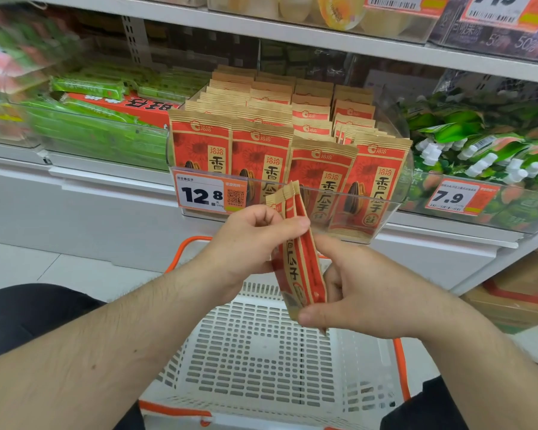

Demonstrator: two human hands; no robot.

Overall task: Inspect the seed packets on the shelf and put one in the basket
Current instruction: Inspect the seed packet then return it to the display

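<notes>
A red-and-kraft seed packet [302,259], printed 香瓜子, is held edge-on above the white basket [261,352]. The left hand [249,243] grips its upper part; the right hand [364,293] pinches its lower corner. Behind, matching packets [261,156] fill a clear shelf bin [398,200] tagged 12.8 [201,195]. The neighbouring tag [448,198] reads 7.9.

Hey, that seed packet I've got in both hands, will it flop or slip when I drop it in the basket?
The seed packet probably stays fairly stiff: it stands straight between the left hand and right hand. Its matte paper looks unlikely to slip. Flat and thin, it should land flat in the basket, not roll.
</notes>
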